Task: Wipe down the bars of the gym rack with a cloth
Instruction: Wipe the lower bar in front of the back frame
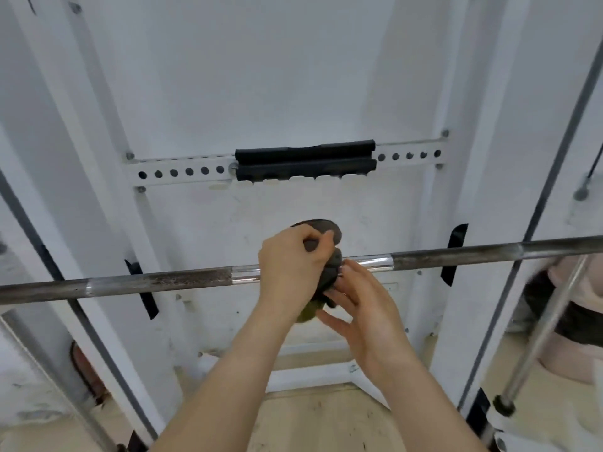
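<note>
A long steel barbell (146,282) runs across the view from left to right, resting on the white gym rack (424,223). At its shiny middle section my left hand (290,269) grips a dark grey cloth (331,272) that is bunched over the bar. My right hand (362,308) sits just below and to the right, fingers touching the hanging lower part of the cloth, where an olive-green patch (306,316) shows. The bar behind both hands is hidden.
A perforated white crossbar with a black pad (305,164) spans the rack above the hands. Black hooks (453,252) hold the barbell. Thin steel guide rods (551,177) slant at the right, another at the left. A wooden floor (326,422) lies below.
</note>
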